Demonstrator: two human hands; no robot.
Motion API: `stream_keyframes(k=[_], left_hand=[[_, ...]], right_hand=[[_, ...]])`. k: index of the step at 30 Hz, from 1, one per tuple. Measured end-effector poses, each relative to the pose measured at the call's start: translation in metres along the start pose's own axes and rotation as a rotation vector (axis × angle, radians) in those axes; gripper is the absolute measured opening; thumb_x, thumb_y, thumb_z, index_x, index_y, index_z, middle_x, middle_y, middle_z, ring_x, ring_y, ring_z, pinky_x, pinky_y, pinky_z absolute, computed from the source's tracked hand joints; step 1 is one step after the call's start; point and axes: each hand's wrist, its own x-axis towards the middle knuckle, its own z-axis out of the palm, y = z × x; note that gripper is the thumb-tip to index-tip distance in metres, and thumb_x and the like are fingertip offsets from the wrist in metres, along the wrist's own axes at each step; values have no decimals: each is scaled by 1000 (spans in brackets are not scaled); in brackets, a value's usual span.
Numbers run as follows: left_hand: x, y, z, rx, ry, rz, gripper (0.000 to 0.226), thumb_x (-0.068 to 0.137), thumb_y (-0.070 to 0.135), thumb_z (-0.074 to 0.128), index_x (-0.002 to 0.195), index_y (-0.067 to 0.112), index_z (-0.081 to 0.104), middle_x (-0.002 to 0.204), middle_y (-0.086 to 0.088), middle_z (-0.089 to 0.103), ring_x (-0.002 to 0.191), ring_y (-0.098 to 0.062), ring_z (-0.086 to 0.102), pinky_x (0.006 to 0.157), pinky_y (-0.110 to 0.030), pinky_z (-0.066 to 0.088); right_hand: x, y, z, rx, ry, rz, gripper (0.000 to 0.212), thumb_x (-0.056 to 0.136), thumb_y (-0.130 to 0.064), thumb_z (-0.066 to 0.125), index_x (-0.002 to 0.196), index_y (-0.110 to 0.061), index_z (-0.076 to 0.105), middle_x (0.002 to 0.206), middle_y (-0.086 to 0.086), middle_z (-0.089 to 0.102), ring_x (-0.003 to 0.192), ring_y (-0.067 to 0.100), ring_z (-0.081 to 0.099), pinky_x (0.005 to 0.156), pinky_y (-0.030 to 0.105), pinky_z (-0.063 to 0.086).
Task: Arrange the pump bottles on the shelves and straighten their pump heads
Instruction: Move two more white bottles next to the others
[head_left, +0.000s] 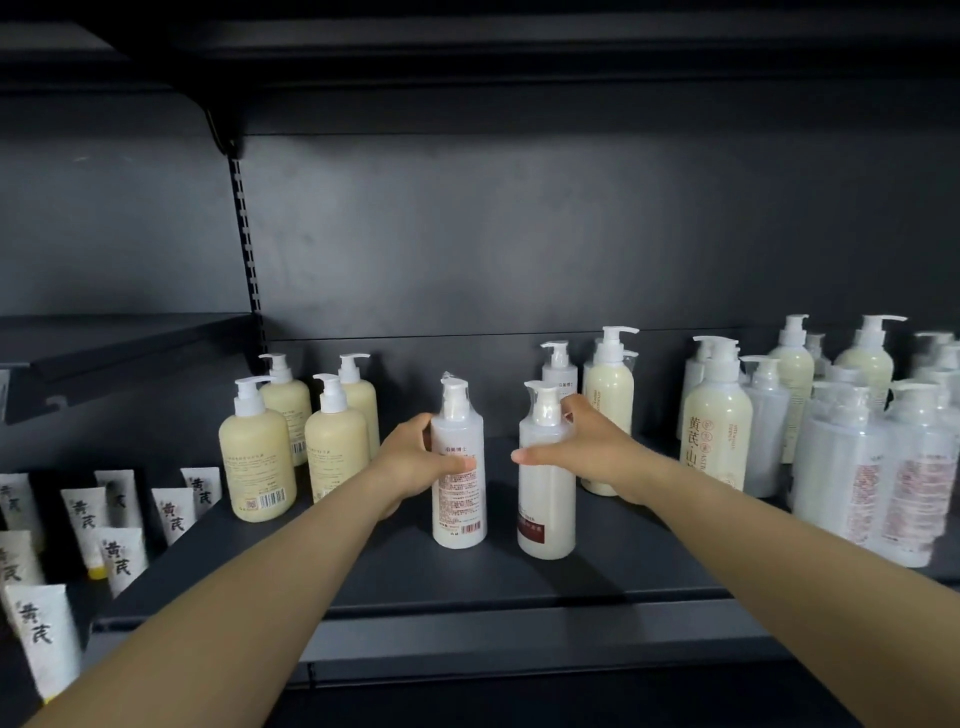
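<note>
Two tall white pump bottles stand upright side by side in the middle of the dark shelf (395, 577). My left hand (415, 462) wraps the left white bottle (460, 499) from its left, thumb across the label. My right hand (582, 447) grips the right white bottle (545, 504) from its right side, thumb in front and fingers near the pump neck. Both pump heads carry clear plastic wrap. Several cream pump bottles (257, 452) are grouped at the left of the shelf, their pumps pointing right.
More cream bottles (717, 415) and wrapped white bottles (883, 467) crowd the right end of the shelf. Two bottles (608, 395) stand behind my right hand. White tubes (83, 514) with black characters fill a lower shelf at the left. Another shelf overhangs above.
</note>
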Motion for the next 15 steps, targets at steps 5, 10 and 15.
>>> stream_keyframes(k=[5,10,15], left_hand=[[0,-1,-1,-12,-6,-3,50,69,13,79,113,16,55,107,-2,66,101,-18,63,95,-42,51],[-1,3,-2,-28,-25,-24,49,70,11,79,112,18,53,108,-1,64,103,-19,61,95,-43,51],[-9,8,-5,-27,-25,-6,55,69,8,78,115,21,51,112,-3,64,105,-21,62,94,-46,51]], right_hand=[[4,2,-15,134,-222,9,45,78,-1,70,114,-24,55,116,-1,63,112,17,56,84,27,48],[8,6,-18,92,-234,0,52,77,-6,74,122,-22,53,117,-1,64,112,16,59,88,32,52],[1,5,-28,58,-323,14,52,80,-6,70,123,-29,52,121,-5,61,115,14,55,93,32,46]])
